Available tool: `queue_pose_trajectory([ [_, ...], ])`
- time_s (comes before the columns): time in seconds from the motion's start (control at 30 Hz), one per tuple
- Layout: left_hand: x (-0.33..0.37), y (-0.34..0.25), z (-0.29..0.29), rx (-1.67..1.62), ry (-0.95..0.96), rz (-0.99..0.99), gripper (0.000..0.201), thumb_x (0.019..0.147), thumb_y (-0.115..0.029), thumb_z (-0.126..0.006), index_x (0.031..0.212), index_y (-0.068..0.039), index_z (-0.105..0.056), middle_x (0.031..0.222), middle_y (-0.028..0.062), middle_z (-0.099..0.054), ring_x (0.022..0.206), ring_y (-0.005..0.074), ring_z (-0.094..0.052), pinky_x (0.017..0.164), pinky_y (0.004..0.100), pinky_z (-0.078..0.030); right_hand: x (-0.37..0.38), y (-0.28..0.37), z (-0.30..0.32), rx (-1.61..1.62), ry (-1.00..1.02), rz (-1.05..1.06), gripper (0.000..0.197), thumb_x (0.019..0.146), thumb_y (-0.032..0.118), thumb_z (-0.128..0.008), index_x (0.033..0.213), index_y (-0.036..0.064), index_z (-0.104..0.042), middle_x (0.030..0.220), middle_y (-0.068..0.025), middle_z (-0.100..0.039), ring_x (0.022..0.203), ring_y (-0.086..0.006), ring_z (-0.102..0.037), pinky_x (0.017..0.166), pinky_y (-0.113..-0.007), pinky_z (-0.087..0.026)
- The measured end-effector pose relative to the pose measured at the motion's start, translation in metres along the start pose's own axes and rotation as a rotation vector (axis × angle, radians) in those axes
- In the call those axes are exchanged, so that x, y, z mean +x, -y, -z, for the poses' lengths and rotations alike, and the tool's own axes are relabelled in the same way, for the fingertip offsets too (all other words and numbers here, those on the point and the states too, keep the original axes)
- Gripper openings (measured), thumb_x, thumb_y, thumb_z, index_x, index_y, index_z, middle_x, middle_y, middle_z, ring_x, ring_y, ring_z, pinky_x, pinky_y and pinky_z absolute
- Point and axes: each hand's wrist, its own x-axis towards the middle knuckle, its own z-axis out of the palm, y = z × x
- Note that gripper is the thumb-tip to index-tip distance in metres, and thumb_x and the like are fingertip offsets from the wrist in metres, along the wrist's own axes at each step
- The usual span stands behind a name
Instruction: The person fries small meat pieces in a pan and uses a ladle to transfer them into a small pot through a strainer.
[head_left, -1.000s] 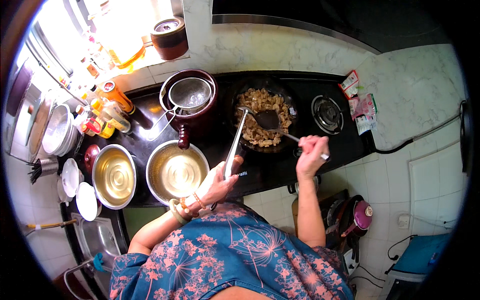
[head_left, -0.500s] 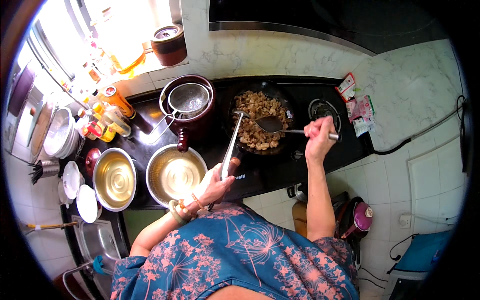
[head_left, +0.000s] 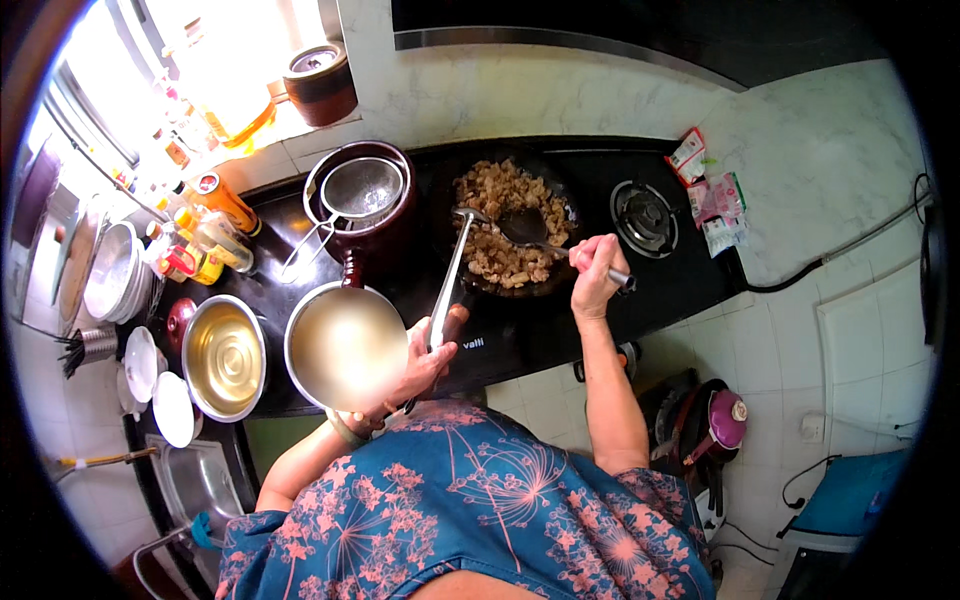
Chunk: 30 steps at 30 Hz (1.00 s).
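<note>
A black wok on the stove holds browned, chopped pieces of food. My right hand is closed around the handle of a wok spatula. The dark blade of this spatula lies in the middle of the food. My left hand grips a long silver-handled metal tool. That tool slants up to the wok's left side, where its small head touches the food or the rim; I cannot tell which. The wok's own handle, if any, is hidden by my left hand.
Left of the wok stands a brown pot with a strainer on top. Two metal basins sit nearer me. Bottles crowd the left. A bare burner and opened packets are on the right.
My right hand has moved left, and the spatula blade has shifted left and deeper into the food. My left hand keeps its grip on the silver-handled tool. The view has shifted slightly.
</note>
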Motion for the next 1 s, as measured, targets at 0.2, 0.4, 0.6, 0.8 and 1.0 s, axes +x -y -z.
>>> queue_pose_trajectory([
  [0.2,-0.006,-0.007,-0.001,-0.004,-0.061,0.026,0.021,0.091,-0.028,-0.063,0.096,-0.01,-0.053,0.066,-0.0032,-0.052,0.056,0.0055,-0.046,0.049,0.0233,-0.037,-0.022,0.046,-0.001,0.018,0.104,-0.012,0.042,0.102,0.032,-0.04,0.07,0.0062,-0.04,0.053,0.0024,-0.029,0.047,-0.0085,-0.028,0.047,-0.026,-0.029],
  [0.4,-0.008,-0.012,0.0,0.025,-0.043,-0.002,0.021,0.091,-0.028,-0.063,0.095,-0.01,-0.053,0.068,-0.0028,-0.052,0.059,0.007,-0.047,0.052,0.0248,-0.037,-0.053,-0.006,0.002,0.005,0.117,0.162,0.04,0.102,0.031,-0.04,0.072,0.0058,-0.04,0.056,0.0016,-0.031,0.048,-0.0074,-0.028,0.046,-0.024,-0.025],
  [0.6,-0.01,-0.016,0.002,0.027,-0.033,0.012,0.018,0.092,-0.025,-0.06,0.096,-0.01,-0.053,0.068,-0.0029,-0.048,0.06,0.0067,-0.044,0.053,0.0242,-0.036,0.04,0.024,-0.01,-0.51,0.369,0.039,0.049,0.099,0.039,-0.041,0.073,0.0013,-0.057,0.062,-0.0057,-0.052,0.056,-0.0151,-0.049,0.057,-0.028,-0.04],
  [0.8,-0.007,-0.01,0.003,-0.092,0.007,0.065,0.028,0.091,-0.022,-0.06,0.116,-0.009,-0.054,0.071,-0.0029,-0.049,0.061,0.006,-0.045,0.051,0.023,-0.037,0.133,0.127,-0.046,-1.112,0.615,-0.39,0.068,0.09,0.062,-0.045,0.083,-0.0001,-0.07,0.053,-0.0019,-0.054,0.051,-0.0092,-0.051,0.051,-0.026,-0.042],
  [1.0,0.004,0.022,-0.001,-0.024,-0.109,-0.045,0.025,0.081,-0.018,-0.064,0.097,-0.001,-0.054,0.067,0.005,-0.056,0.055,0.0135,-0.057,0.05,0.0308,-0.047,0.146,0.148,-0.057,-1.114,0.752,-0.513,0.072,0.09,0.063,-0.046,0.074,-0.0039,-0.066,0.05,-0.004,-0.057,0.037,-0.0072,-0.048,0.035,-0.019,-0.038],
])
